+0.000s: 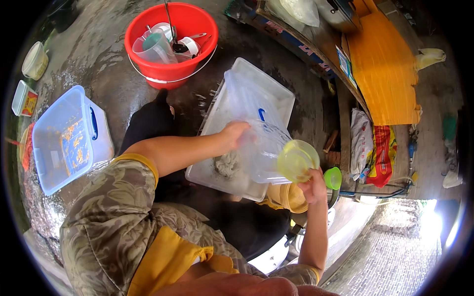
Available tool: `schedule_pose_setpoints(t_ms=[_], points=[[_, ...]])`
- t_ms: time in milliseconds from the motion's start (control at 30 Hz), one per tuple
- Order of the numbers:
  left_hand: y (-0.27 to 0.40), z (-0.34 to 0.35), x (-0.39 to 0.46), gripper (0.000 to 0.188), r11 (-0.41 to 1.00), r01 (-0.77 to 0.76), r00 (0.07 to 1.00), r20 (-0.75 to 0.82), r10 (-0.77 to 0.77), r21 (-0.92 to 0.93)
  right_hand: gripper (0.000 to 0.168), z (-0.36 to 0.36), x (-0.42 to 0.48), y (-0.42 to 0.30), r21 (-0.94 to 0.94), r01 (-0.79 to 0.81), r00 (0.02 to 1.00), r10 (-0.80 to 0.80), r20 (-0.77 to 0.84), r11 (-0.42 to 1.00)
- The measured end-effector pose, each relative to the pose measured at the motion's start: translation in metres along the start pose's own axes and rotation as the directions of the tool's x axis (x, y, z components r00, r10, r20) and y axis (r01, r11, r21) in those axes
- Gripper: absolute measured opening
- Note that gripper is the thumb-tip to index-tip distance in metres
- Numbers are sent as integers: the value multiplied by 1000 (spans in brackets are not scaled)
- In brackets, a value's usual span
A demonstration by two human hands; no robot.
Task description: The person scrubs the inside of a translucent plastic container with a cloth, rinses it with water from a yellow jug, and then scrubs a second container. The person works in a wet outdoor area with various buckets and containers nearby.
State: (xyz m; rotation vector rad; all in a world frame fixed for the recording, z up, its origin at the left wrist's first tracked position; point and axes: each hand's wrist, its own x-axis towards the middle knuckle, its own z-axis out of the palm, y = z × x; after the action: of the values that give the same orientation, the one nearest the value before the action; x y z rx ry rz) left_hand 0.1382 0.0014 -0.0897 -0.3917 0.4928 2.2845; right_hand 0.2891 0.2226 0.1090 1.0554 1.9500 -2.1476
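My left hand (237, 135) grips a translucent plastic lid (266, 153) with a blue latch; its fingers are blurred against the plastic. The lid is tilted over a shallow whitish plastic tray (283, 94) on the wet floor. Clear water streaks across the lid's upper face. At the right, my right hand (314, 187) holds a yellow-green translucent plastic bowl (298, 160) by its rim, overlapping the lid's right end. A crumpled grey cloth (227, 165) lies in the tray, left of the lid.
A red bucket (170, 72) with jugs and utensils stands beyond. A blue-tinted plastic bin (100, 148) with orange residue is at left. Near my right hand are tan plastic tubs (287, 198) and a green cup (333, 178). A wooden-edged bench (314, 46) runs along the right.
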Motion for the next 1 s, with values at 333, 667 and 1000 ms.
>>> schedule_pose_setpoints(t_ms=[333,667,1000], points=[[25,-19,-46,77,956,294,954,74,-292,-22,57,-59,-38,-24,-97,155,980,-165,-108,983],[5,-5,-25,85,989,134,987,76,-139,61,71,24,-24,-4,-517,101,980,-173,-93,850],[-12,23,-29,63,999,-53,997,58,54,-7,79,78,-23,14,-953,298,695,-671,260,-60]])
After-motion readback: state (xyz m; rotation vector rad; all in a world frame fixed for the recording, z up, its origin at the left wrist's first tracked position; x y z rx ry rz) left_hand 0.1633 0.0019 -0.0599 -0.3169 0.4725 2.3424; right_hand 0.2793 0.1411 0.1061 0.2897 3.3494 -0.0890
